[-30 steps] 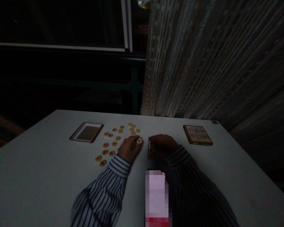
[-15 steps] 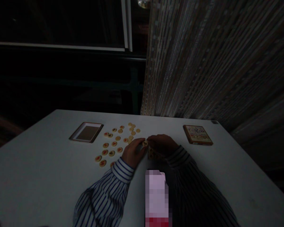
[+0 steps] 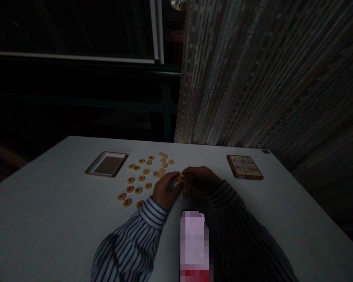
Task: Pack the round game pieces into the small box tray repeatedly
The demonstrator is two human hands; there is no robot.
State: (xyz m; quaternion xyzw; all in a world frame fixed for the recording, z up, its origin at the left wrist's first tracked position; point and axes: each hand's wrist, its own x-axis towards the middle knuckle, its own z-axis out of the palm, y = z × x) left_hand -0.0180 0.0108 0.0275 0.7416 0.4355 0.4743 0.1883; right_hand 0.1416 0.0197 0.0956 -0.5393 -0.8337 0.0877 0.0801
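Note:
Between the fingertips of both hands, above the white table, is a round wooden Chinese chess piece (image 3: 181,178) with a dark character. My left hand (image 3: 165,191) pinches it from the left side. My right hand (image 3: 202,179) closes on it from the right, its fingertips partly in shadow. Below my right hand several more pieces (image 3: 191,193) sit close together in a row, partly hidden by that hand. Loose Chinese chess pieces (image 3: 138,190) with red or dark characters, some showing blank faces, lie scattered to the left of my left hand.
A shallow open box tray (image 3: 97,169) lies at the back left of the white table (image 3: 61,219). At the right lies a flat box (image 3: 246,167) with a printed cover. A phone with a blurred screen (image 3: 194,239) lies between my forearms. A string curtain (image 3: 211,78) hangs behind the table.
The held piece has shifted slightly to the right, nearer my right fingers, and its face has turned a little. My arms stay nearly in place.

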